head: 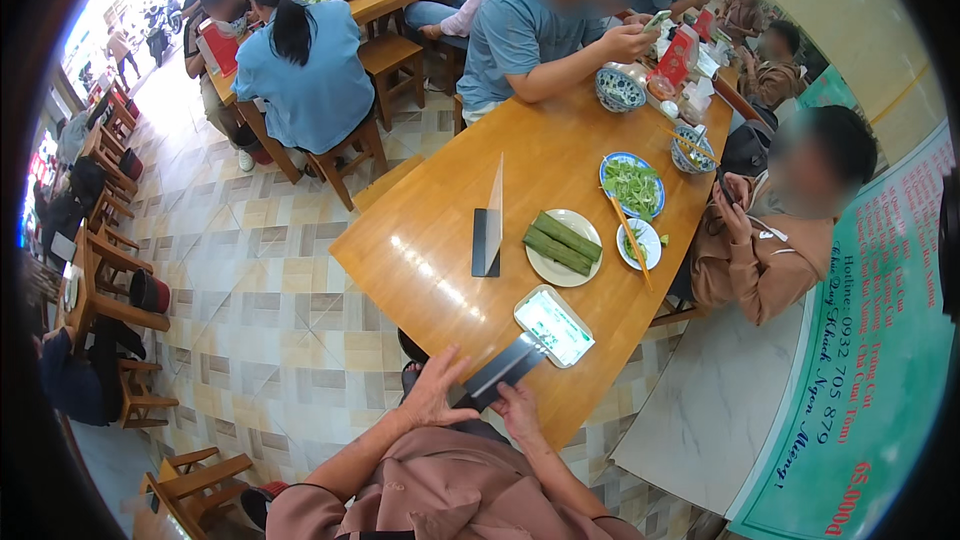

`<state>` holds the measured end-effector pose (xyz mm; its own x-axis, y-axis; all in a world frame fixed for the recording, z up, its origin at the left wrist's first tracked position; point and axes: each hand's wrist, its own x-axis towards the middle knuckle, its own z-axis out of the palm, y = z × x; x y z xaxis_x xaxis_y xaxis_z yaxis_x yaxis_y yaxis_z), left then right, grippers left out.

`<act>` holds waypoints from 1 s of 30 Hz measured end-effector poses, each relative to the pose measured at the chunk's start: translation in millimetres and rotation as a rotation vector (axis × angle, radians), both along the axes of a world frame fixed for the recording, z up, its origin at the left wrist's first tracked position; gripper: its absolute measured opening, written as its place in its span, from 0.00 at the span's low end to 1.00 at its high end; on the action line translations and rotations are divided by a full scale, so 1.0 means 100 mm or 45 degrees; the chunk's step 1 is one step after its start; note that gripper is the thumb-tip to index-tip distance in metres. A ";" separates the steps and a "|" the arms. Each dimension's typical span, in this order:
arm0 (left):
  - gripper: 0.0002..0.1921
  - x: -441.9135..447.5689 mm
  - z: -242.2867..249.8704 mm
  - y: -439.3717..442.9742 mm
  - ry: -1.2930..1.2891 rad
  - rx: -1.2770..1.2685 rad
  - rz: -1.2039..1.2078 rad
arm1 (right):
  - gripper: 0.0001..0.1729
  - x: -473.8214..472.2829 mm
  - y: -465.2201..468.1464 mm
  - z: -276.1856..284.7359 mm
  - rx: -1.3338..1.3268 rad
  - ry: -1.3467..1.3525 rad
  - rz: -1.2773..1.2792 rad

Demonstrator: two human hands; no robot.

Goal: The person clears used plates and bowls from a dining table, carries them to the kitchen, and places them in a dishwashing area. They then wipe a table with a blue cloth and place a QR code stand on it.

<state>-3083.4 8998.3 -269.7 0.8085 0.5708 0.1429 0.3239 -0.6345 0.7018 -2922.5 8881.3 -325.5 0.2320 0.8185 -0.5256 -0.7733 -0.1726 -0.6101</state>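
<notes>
My right hand (516, 406) grips the near end of a dark flat holder (506, 371) with a shiny strip, over the near edge of the wooden table (420, 262). Beside it, my left hand (439, 390) has its fingers spread; whether its thumb touches the holder I cannot tell. The holder's far end overlaps a small tray bearing a printed card (556, 326). Beyond lies a plate (564, 277) with leaf-wrapped rolls (562, 241). A clear upright panel on a black base (481, 244) stands left of the plate.
To the right are a small white dish (651, 255) with chopsticks, a plate of greens (634, 184) and patterned bowls (619, 90). A person in a brown hoodie (780, 262) sits at the right; another in a blue shirt (510, 37) sits at the far side. A wooden stool (390, 56) stands beyond.
</notes>
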 end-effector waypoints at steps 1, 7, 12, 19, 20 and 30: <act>0.36 0.00 0.04 -0.09 0.003 -0.038 -0.019 | 0.12 -0.10 -0.01 -0.01 -0.035 0.001 0.042; 0.15 -0.10 0.06 -0.25 -0.043 -0.185 0.363 | 0.15 -0.49 0.17 0.10 -0.085 -0.154 0.341; 0.12 -0.47 -0.05 -0.43 -0.237 -0.492 0.867 | 0.19 -0.47 0.31 0.04 0.200 -0.462 0.815; 0.12 -1.50 -0.65 -1.05 -0.125 -0.430 1.472 | 0.21 -0.18 0.09 -0.27 0.050 -1.250 0.932; 0.12 -1.70 -0.79 -1.17 -0.034 -0.352 1.517 | 0.20 -0.13 0.05 -0.30 0.128 -1.461 0.892; 0.13 -3.23 -1.68 -3.46 0.042 -0.433 2.618 | 0.20 0.09 -0.17 -0.97 -0.034 -1.956 1.325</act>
